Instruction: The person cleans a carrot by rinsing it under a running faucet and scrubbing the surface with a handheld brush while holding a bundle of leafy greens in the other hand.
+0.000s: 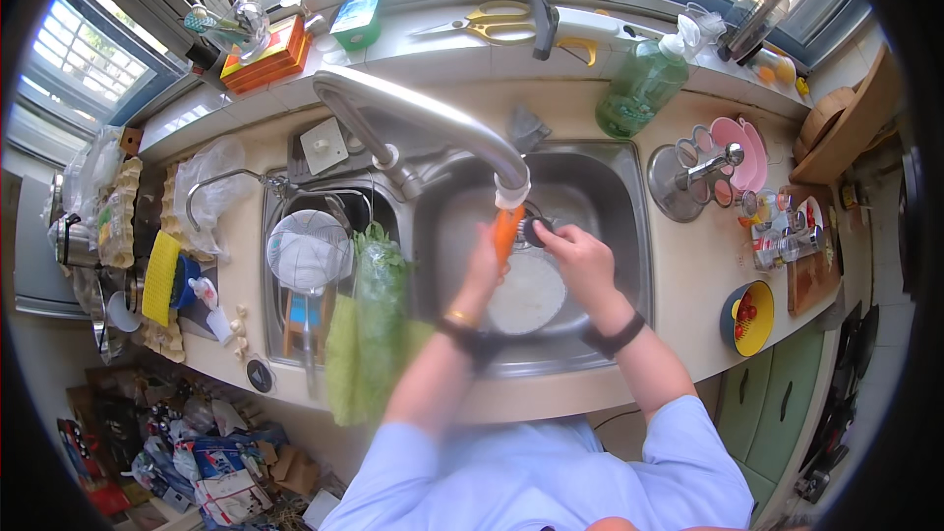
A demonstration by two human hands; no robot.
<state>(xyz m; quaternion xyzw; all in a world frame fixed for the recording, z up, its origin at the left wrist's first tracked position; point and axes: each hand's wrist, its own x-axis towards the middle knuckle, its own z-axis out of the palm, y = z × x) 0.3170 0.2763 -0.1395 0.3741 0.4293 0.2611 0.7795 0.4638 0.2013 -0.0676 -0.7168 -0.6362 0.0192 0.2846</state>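
My left hand [483,262] is closed around an orange carrot [507,232], held tilted under the faucet spout [512,188]. Beside it, my right hand [586,258] grips a small round black-handled brush [542,233], whose pale bristle side faces the carrot. Whether the bristles touch the carrot is hard to tell. Both hands are over the right basin of a stainless steel sink [623,199]. Below them in that basin is a round whitish dish or bowl [527,302]. The drain is partly hidden by the brush and carrot.
A wire-mesh strainer [310,251] and bagged leafy greens [381,310] lie over the left basin, near a green cloth [341,361]. On the right are a green pump bottle [641,92], a yellow-lined bowl of tomatoes [759,328] and a cutting board [811,280]. Scissors [490,22] rest on the sill.
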